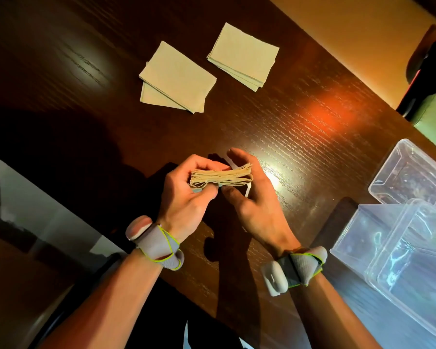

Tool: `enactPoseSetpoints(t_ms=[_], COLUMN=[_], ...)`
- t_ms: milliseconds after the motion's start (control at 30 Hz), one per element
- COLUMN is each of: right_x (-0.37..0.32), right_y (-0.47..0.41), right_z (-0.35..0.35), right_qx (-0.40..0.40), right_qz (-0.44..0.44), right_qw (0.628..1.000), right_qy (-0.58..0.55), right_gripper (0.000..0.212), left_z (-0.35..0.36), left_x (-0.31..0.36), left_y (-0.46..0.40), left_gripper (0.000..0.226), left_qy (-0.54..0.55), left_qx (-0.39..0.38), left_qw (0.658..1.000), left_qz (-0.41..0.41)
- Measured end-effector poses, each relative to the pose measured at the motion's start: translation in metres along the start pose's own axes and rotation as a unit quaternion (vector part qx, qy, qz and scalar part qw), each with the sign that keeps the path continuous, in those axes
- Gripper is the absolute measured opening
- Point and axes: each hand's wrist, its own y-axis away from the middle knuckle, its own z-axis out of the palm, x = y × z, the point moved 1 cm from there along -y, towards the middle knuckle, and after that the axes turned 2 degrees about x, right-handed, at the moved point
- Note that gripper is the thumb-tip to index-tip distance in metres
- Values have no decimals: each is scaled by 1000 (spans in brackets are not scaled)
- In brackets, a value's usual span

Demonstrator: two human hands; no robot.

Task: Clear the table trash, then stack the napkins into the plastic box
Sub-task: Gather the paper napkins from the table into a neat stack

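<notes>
A thick stack of beige napkins [222,178] is held edge-up above the dark wooden table [300,137]. My left hand [186,197] grips its left end, thumb underneath and fingers curled over the top. My right hand [252,197] holds the right end, fingers behind the stack and thumb in front. Two smaller napkin piles lie flat farther back: one at the left [176,79], one at the right [244,55]. The clear plastic box [400,250] stands at the right near the table's edge.
A clear plastic lid or second tray [410,177] lies behind the box at the right edge. A dark chair or bag [428,71] stands beyond the table's far right side. The table's near-left edge runs diagonally past my left forearm.
</notes>
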Motion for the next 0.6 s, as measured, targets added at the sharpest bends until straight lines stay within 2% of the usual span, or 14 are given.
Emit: enactPoseSetpoints(t_ms=[300, 500, 600], right_x=[3, 1, 2], right_y=[6, 4, 3], right_z=[-4, -7, -8], right_qx=[8, 4, 5], right_qz=[-28, -53, -63], right_qw=[998, 996, 995], right_qy=[-61, -67, -71], right_gripper=[52, 55, 54], left_z=[0, 3, 2], left_x=[-7, -2, 3], left_y=[0, 2, 6], left_gripper=[32, 43, 44], left_qy=[-25, 9, 26], left_qx=[-23, -46, -34], left_qw=[999, 999, 999], left_qz=[15, 18, 24])
